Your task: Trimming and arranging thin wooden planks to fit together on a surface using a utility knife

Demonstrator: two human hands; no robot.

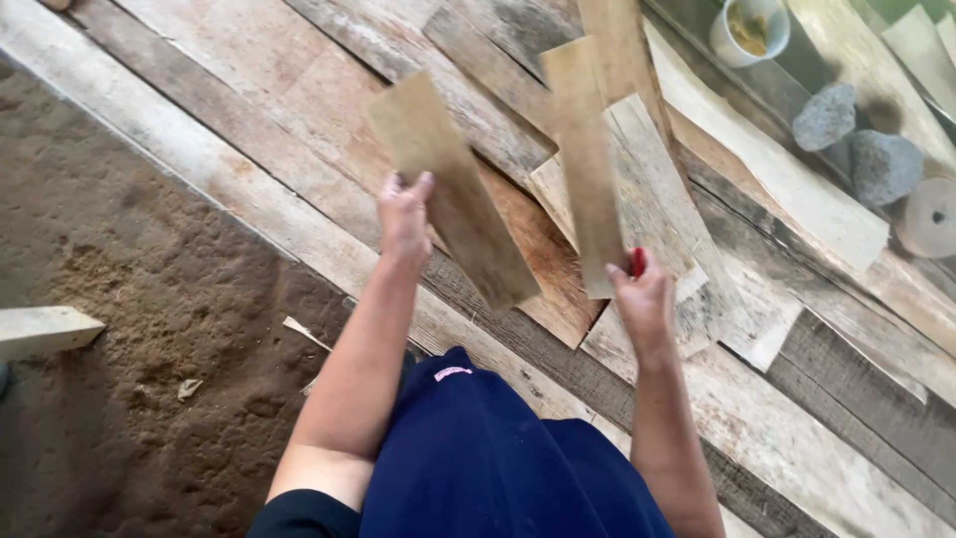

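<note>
1. I am watching the left hand (404,217) gripping a thin wooden slat (453,189) by its edge, fingers curled behind it and thumb pressing the front; the slat is running from 11 o'clock down to 5 o'clock, held clear above the boards.
2. The right hand (645,299) is pinching the lower end of a second slat (588,164), which is standing nearly upright and leaning slightly toward 11 o'clock; something small and red (637,261) is showing at the fingers, and I cannot tell what it is.
3. The two slats are hanging apart, side by side, each reaching away from its hand toward 12 o'clock.
4. Below them, rough planks (797,199) are lying overlapped, running diagonally.
5. At 2 o'clock, two grey stones (856,139), a white cup (749,28) and a round disc (928,217) are sitting on the planks.
6. Bare earth (129,329) is filling the 9 o'clock side.
</note>
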